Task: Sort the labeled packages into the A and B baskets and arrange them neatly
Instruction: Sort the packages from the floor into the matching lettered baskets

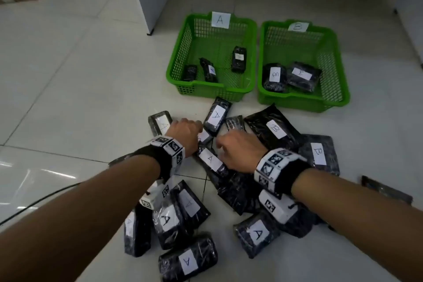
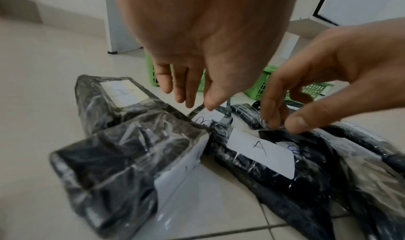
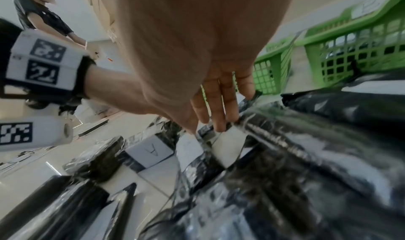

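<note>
The left hand point(image 1: 184, 131) reaches down, fingers point(image 2: 190, 94) loosely spread, touching a B-labeled package point(image 2: 202, 118) beneath them. Just right, the right hand point(image 1: 238, 151) pinches plastic wrap beside an A-labeled package point(image 1: 210, 159). Beyond both hands' fingertips sit basket A point(image 1: 183, 39) and basket B point(image 1: 332, 36).

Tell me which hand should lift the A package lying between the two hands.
Probably the right hand: its thumb and fingers already pinch wrap right beside the A package. The left hand hangs over a neighbouring package, fingers straight.
</note>
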